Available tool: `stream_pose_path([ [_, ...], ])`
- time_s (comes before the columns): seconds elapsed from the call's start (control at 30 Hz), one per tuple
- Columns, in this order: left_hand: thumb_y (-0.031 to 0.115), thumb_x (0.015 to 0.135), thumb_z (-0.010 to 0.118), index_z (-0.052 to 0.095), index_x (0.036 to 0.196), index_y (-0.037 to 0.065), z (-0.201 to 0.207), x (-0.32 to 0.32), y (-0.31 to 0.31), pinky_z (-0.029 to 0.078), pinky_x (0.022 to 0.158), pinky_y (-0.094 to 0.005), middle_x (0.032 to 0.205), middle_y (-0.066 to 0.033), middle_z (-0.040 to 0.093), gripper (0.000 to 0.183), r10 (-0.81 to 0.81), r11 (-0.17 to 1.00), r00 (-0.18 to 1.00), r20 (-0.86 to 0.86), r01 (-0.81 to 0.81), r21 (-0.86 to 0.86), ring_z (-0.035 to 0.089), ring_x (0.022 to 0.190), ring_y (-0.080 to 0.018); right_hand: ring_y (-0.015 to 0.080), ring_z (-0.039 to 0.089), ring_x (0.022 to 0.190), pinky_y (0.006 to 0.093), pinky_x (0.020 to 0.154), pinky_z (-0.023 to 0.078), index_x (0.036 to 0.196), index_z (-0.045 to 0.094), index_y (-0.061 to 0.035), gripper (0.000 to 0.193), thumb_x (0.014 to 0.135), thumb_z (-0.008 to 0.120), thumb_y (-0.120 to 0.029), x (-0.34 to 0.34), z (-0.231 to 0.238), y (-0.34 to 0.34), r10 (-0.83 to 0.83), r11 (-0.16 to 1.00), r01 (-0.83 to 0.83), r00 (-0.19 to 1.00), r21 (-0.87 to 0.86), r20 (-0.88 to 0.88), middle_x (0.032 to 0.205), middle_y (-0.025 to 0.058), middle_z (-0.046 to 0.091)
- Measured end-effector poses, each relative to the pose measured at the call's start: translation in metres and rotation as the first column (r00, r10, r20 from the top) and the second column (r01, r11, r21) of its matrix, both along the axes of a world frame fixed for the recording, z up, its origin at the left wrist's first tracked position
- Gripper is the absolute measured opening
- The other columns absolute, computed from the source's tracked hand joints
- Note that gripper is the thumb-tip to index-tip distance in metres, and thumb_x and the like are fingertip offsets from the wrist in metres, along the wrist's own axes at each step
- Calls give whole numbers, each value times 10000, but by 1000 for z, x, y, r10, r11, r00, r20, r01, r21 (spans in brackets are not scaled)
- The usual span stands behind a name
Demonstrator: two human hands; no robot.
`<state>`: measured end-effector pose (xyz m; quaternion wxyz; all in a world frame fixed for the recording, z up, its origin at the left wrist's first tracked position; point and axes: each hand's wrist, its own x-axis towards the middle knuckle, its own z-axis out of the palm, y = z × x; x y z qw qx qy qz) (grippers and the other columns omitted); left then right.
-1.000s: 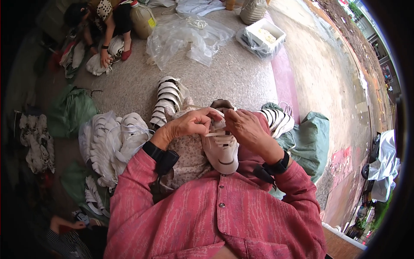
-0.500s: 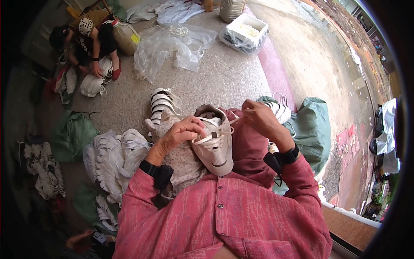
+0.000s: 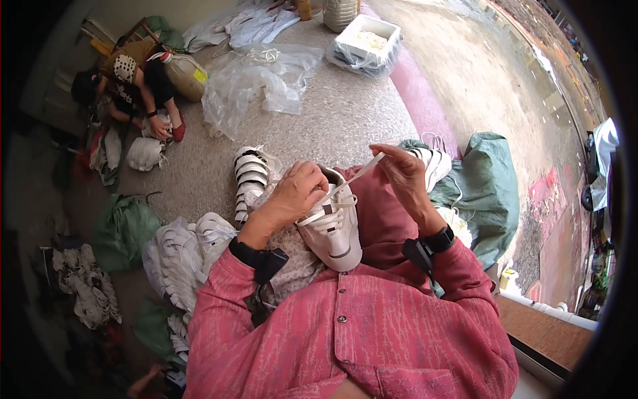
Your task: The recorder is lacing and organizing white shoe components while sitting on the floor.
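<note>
A white sneaker [image 3: 333,231] rests on my lap, toe toward me. My left hand [image 3: 292,196] grips its upper side near the lacing. My right hand [image 3: 407,176] is raised to the right of the shoe and pinches a flat white shoelace [image 3: 352,181], which runs taut from my fingers down to the eyelets. Both wrists carry black bands. My sleeves are red.
A row of white shoes [image 3: 250,181] lies on the speckled floor ahead, more [image 3: 433,163] by a green sack [image 3: 488,189] on the right. White shoe parts [image 3: 183,256] pile at my left. Clear plastic bags [image 3: 256,83] and a white tray [image 3: 367,43] lie farther off. Another person [image 3: 136,83] sits at far left.
My right hand has drawn away from the shoe up and to the right, pulling the lace out taut. My left hand stays on the shoe. The view has tilted.
</note>
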<state>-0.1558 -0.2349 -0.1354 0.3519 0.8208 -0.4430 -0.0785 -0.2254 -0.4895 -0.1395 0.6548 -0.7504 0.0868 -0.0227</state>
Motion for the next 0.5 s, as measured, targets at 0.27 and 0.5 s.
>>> stream_pose_path([
  [0.27, 93, 876, 612, 566, 1002, 42, 23, -10, 5, 427, 846, -359, 888, -96, 578, 143, 144, 986, 847, -511, -168, -1, 563, 866, -291, 235, 643, 1026, 347, 931, 495, 1277, 546, 57, 385, 912, 606, -50, 1, 27, 9, 30, 865, -130, 977, 484, 209, 1174, 158, 649],
  [0.5, 123, 855, 626, 573, 957, 48, 1, 6, 5, 408, 884, -369, 992, -101, 531, 137, -25, 998, 1000, -17, 26, 61, 507, 1001, -286, 190, 685, 881, 294, 829, 530, 1176, 623, 40, 247, 957, 579, -63, 19, 34, 12, -165, 889, 34, 954, 456, 250, 1045, 134, 696],
])
